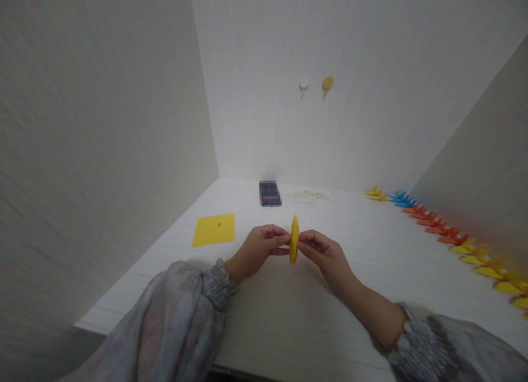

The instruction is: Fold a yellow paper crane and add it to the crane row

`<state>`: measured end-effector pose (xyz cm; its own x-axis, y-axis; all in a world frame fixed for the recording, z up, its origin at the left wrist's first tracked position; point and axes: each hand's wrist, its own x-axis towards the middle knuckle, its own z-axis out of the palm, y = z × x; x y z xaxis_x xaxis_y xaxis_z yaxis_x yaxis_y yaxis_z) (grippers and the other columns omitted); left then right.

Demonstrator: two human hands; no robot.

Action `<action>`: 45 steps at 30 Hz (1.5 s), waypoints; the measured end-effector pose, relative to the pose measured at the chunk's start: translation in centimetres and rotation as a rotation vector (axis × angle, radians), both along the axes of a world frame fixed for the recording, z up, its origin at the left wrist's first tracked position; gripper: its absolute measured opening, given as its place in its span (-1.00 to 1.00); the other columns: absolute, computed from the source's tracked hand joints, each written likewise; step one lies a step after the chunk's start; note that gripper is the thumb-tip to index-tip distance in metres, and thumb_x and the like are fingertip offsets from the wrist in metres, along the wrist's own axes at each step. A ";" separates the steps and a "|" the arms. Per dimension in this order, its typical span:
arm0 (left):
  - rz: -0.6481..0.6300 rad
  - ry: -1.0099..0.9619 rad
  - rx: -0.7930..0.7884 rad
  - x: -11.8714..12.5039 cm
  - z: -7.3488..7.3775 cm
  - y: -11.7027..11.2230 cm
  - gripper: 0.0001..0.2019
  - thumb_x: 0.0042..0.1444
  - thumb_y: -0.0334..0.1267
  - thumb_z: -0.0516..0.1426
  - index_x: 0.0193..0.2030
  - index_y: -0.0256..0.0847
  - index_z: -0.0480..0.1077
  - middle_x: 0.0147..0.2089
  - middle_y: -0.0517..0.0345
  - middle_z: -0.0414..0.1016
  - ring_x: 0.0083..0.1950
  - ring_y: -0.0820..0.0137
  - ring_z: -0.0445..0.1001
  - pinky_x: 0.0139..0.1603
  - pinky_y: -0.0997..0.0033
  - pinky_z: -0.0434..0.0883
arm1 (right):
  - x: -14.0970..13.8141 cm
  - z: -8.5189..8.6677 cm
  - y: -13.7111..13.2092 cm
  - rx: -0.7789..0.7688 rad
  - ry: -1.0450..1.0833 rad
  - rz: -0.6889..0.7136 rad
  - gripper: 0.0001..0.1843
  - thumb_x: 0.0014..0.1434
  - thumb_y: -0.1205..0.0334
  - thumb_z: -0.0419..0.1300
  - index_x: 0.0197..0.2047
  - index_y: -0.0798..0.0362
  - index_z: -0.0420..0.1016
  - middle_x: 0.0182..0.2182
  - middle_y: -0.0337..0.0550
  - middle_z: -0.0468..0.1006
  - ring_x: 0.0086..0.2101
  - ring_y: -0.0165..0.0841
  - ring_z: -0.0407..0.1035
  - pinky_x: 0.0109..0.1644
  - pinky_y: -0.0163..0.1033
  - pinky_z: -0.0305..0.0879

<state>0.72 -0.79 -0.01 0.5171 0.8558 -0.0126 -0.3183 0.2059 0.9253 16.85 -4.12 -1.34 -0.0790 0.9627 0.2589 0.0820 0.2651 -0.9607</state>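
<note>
A folded yellow paper piece (294,240) stands on edge above the white table (289,316), near the middle. My left hand (259,249) pinches its left side with thumb and fingers closed, a ring on one finger. From the right, my right hand (324,252) pinches the other side the same way. Both hands hover just over the table surface.
A flat yellow paper square (214,229) lies to the left. A dark phone (270,193) lies at the back. A row of folded paper figures (454,236), yellow, blue, orange and yellow, runs along the right wall. Two small hooks (315,86) hang on the back wall.
</note>
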 end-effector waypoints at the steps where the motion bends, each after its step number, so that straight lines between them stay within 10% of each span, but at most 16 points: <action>1: 0.002 0.005 -0.001 0.0 0.0 0.0 -0.78 -0.18 -0.26 0.22 -0.42 -0.38 0.35 -0.37 0.07 0.46 -0.30 0.42 0.44 -0.18 0.29 0.37 | 0.0 0.0 0.0 -0.019 0.032 0.003 -0.83 -0.04 0.16 0.19 -0.35 0.05 0.38 -0.38 -0.18 0.45 -0.32 -0.37 0.33 -0.19 -0.23 0.26; 15: 0.080 0.072 0.028 0.3 -0.4 0.1 -0.76 -0.26 -0.33 0.26 -0.41 -0.35 0.35 -0.44 0.15 0.46 -0.40 0.49 0.44 -0.25 0.37 0.39 | -0.6 0.1 -0.2 0.011 0.276 0.063 -0.80 -0.06 0.28 0.23 -0.34 -0.02 0.29 -0.40 -0.28 0.41 -0.37 -0.46 0.32 -0.27 -0.32 0.25; 45: 0.112 0.072 0.111 0.2 -0.5 0.2 -0.84 -0.25 -0.37 0.24 -0.45 -0.33 0.40 -0.42 0.17 0.47 -0.38 0.53 0.42 -0.23 0.43 0.36 | -0.3 -0.3 0.0 -0.090 0.124 -0.104 -0.83 -0.10 0.18 0.24 -0.41 0.06 0.42 -0.44 -0.20 0.48 -0.41 -0.42 0.34 -0.30 -0.31 0.24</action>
<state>0.94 -0.55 -0.50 0.4198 0.9062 0.0514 -0.2659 0.0686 0.9616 16.55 -4.16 -1.59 0.0498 0.9837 0.1730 -0.0164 0.1740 -0.9846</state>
